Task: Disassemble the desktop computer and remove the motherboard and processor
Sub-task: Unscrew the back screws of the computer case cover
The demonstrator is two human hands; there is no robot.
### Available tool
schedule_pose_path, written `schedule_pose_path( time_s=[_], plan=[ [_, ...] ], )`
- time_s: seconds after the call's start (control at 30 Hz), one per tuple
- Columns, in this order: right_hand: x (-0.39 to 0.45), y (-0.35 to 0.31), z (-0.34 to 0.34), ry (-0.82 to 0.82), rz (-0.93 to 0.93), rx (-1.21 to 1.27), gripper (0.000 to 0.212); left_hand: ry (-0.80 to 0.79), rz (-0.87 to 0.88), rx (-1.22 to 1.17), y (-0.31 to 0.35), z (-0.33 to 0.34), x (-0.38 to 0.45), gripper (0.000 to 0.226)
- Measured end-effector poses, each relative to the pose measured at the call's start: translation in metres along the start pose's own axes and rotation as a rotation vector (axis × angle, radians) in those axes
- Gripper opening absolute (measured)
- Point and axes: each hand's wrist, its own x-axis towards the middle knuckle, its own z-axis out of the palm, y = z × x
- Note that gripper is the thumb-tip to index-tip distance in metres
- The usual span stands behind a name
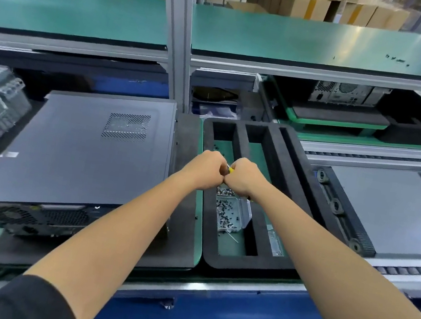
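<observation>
Here the left hand (206,168) and right hand (242,176) meet knuckle to knuckle above the black foam tray (245,262), fingers curled together around a small yellow-tipped tool (230,169); the closed desktop computer (75,154) lies just left.

Factory line: conveyor (385,163), stacked cartons (313,7).

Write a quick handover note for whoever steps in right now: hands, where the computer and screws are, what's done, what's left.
Left hand and right hand: both curled, meeting over the black foam tray, pinching a small yellow-tipped item; what it is can't be told.
Desktop computer: lying flat to the left, side cover on.
Loose screws: in the clear box inside the tray.
Done: nothing visible on this case.
Left: open the cover, then remove motherboard and processor.
</observation>
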Motion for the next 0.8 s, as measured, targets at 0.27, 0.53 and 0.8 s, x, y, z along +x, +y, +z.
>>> schedule_pose_path(
  time_s=[0.27, 0.53, 0.8],
  plan=[
    [-0.034, -0.093, 0.02, -0.005, -0.078, 0.052, 0.009, 0.234, -0.033, -0.042, -0.049, -0.057, -0.06, 0.013],
    [-0.085, -0.156, 0.093, 0.031, -0.084, 0.053, 0.025, 0.244, 0.002, -0.16, -0.119, -0.078, -0.145, 0.016],
    [-0.141, -0.15, 0.112, -0.025, 0.107, 0.208, 0.019, 0.246, 0.068, -0.158, -0.126, -0.064, -0.169, 0.031]
  ],
)
